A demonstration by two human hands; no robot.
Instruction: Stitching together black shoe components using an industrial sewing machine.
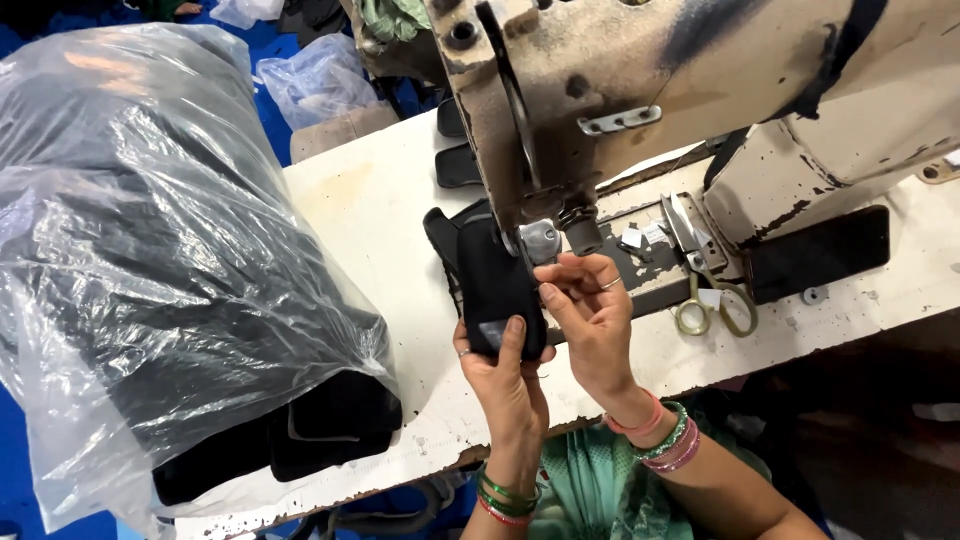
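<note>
Across the left of the frame slumps a big crinkled clear plastic bag (150,250) stuffed with dark fabric pieces, beside the chipped cream sewing machine (700,90) on your worn white table (370,200). At centre, your left hand (505,375) clamps the black stiff fabric piece (495,275) under the needle area, thumb pressed on its lower end. Your right hand (590,315) pinches at its edge by the metal presser foot (540,240), with brass-handled scissors (705,280) lying right of it.

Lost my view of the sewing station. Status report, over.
Left hand grips black fabric piece from below. Right hand fingers at presser foot. Scissors lie right, plastic bag of black pieces left; nothing obstructing.
</note>
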